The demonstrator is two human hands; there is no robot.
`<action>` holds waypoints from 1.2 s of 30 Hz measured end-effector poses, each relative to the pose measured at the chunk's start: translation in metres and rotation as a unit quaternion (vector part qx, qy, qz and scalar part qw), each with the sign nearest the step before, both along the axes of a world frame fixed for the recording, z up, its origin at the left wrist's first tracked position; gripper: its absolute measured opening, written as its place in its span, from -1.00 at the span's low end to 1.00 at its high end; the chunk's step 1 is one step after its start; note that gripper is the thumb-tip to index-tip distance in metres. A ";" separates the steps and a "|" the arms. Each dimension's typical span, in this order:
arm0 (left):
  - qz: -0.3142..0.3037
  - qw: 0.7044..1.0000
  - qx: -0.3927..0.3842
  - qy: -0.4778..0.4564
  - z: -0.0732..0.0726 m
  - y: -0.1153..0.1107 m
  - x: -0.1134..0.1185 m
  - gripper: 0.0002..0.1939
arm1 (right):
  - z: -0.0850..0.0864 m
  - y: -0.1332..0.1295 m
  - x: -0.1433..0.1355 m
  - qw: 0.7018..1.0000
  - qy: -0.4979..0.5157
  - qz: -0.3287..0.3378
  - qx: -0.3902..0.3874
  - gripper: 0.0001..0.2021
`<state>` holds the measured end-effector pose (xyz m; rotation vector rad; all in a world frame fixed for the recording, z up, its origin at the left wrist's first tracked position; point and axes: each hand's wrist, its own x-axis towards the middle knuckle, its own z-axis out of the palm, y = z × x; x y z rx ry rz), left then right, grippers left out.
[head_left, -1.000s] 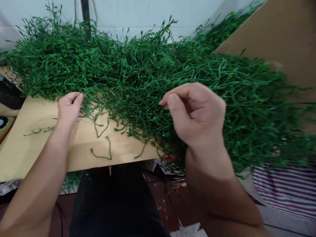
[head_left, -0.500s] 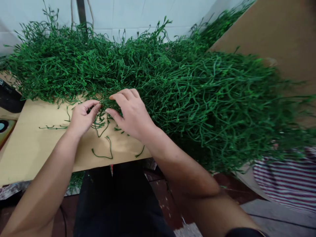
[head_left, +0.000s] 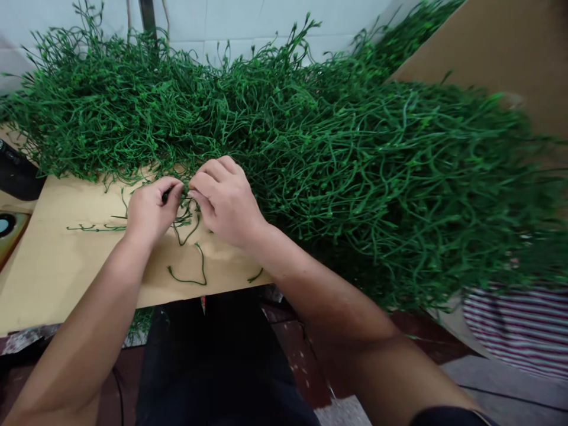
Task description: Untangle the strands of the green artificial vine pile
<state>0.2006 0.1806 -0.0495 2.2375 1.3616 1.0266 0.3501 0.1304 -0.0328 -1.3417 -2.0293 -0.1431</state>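
Note:
My left hand [head_left: 155, 207] is closed, thumb and forefinger pinched on a green stem whose other parts are hard to make out. Close to its right, my right hand [head_left: 228, 198] has its thumb and fingertips pressed together, with what lies between them too small to name. A big heap of green artificial stems [head_left: 355, 154] spreads behind both hands and to the right. Short green pieces lie under and between the hands. On the board [head_left: 97, 266] in front are a bent loose stem [head_left: 204, 266] and a knobbly green strip [head_left: 95, 228].
At the left edge are a black object [head_left: 18, 171] and a yellow item with a round dark spot [head_left: 6, 228]. A cardboard sheet [head_left: 497, 47] slants at the upper right. Striped cloth [head_left: 519, 331] lies at the lower right. White tiles stand behind the heap.
My right hand has moved slightly left towards my left hand, and its thumb and fingers, apart before, have come together. The whole view has shifted a little.

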 end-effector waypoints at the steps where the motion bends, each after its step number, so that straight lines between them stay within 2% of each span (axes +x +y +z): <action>1: 0.014 1.000 -0.001 0.001 -0.001 0.001 0.000 -0.70 | -0.001 0.000 -0.001 1.000 0.000 0.015 -0.010 -0.79; 6: 0.065 0.997 -0.031 0.012 -0.004 0.002 0.003 -0.71 | -0.011 -0.003 -0.002 0.996 0.013 0.070 -0.057 -0.77; 9: 0.094 0.994 -0.045 0.026 -0.003 0.009 0.000 -0.72 | -0.012 -0.013 -0.006 0.996 0.024 0.081 -0.038 -0.77; 12: 0.173 0.984 -0.038 0.008 -0.002 0.026 -0.017 -0.76 | -0.005 -0.033 -0.017 0.984 -0.023 0.178 0.010 -0.80; 14: 0.229 0.972 -0.025 -0.053 -0.001 0.038 -0.033 -0.82 | 0.003 -0.046 -0.023 0.967 -0.072 0.244 0.016 -0.82; 15: 0.235 0.967 -0.024 -0.093 -0.001 0.041 -0.039 -0.85 | 0.008 -0.051 -0.023 0.963 -0.091 0.255 0.004 -0.82; 18: 0.158 0.968 -0.044 -0.190 0.000 0.041 -0.042 -0.87 | 0.023 -0.057 -0.005 0.964 -0.129 0.218 -0.086 -0.82; 21: 0.055 0.974 -0.046 -0.214 0.002 0.029 -0.028 -0.87 | 0.034 -0.060 0.034 0.968 -0.149 0.121 -0.162 -0.78; 24: 0.005 0.977 -0.043 -0.207 0.005 0.021 -0.014 -0.87 | 0.038 -0.063 0.069 0.979 -0.151 -0.019 -0.134 -0.80; 26: -0.014 0.978 -0.045 -0.203 0.005 0.018 -0.011 -0.86 | 0.037 -0.062 0.077 0.985 -0.123 -0.087 -0.090 -0.77; 28: -0.029 0.978 -0.045 -0.201 0.005 0.017 -0.010 -0.85 | 0.034 -0.054 0.069 0.990 -0.071 -0.102 -0.059 -0.76; 31: -0.052 0.979 -0.039 -0.196 0.002 0.016 -0.011 -0.83 | 0.025 -0.032 0.043 0.997 -0.013 -0.067 -0.028 -0.79; 33: -0.062 0.979 -0.035 -0.189 0.001 0.015 -0.012 -0.81 | 0.020 -0.017 0.024 0.999 -0.004 -0.047 -0.019 -0.80; 36: -0.071 0.982 -0.034 -0.174 0.000 0.014 -0.011 -0.81 | 0.015 0.000 0.006 0.998 -0.020 -0.043 -0.046 -0.80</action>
